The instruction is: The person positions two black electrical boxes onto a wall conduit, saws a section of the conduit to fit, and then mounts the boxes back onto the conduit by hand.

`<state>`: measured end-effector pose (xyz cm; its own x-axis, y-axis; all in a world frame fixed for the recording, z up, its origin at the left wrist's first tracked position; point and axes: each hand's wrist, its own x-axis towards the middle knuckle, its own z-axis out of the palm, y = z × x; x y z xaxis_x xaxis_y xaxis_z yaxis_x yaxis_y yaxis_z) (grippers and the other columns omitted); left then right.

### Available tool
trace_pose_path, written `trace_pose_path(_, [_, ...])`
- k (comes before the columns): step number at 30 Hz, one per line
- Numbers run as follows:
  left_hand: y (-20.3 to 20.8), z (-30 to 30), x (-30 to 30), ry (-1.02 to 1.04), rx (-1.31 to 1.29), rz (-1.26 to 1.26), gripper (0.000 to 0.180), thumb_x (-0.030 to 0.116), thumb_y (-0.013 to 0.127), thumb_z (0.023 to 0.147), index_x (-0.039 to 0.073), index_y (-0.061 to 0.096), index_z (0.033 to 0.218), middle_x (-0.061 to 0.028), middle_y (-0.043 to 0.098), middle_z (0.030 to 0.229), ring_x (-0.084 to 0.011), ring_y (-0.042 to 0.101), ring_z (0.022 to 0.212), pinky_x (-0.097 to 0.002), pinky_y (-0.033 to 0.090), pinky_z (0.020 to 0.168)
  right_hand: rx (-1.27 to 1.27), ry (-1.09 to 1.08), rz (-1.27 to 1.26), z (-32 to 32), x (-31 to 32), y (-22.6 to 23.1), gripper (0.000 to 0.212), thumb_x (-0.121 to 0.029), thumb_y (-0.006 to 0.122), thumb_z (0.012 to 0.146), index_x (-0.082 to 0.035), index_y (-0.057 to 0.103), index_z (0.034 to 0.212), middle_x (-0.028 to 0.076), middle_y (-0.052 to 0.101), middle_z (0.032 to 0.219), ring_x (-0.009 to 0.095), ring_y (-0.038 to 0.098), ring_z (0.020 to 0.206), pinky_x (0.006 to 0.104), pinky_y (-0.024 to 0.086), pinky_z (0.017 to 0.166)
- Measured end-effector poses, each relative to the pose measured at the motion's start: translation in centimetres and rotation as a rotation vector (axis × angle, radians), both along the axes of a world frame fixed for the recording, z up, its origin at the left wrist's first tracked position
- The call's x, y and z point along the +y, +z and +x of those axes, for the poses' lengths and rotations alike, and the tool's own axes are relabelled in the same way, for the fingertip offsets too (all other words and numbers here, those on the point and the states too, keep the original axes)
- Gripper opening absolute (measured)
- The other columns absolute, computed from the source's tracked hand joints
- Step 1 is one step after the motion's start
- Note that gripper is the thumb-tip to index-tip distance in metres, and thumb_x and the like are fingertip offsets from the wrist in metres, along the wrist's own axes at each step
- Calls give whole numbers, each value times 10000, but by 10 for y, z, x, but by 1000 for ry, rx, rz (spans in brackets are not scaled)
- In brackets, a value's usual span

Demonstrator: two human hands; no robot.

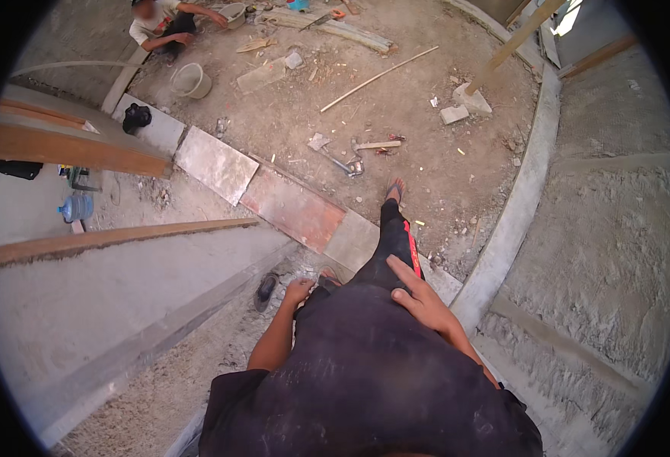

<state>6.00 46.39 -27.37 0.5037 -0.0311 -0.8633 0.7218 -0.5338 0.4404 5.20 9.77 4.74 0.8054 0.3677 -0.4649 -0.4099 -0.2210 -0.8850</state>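
One right hand [425,303] held out flat, fingers stretched, grip wide, just over the black trousers [387,257], left hand [299,289] hanging low, kinda curled, can't tell if that grip's got anything, dark shoe [266,292] nearby on the ground [198,358]

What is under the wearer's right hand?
Around the right hand, the black trousers and dark shirt show beneath; the red stripe runs toward its fingers. What the hand covers, and whether it touches the cloth, cannot be seen.

One jug [77,207], perhaps two hammers [381,145].
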Motion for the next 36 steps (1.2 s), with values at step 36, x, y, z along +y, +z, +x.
trace_pose_path(36, [46,735,-359,-181,47,-149,916,659,616,847,-93,542,1363,-344,595,1303,-420,591,1245,-416,459,1038,308,-521,-296,592,-362,-133,301,-215,618,986,47,701,1109,148,724,863,192,701,732,322,572,678])
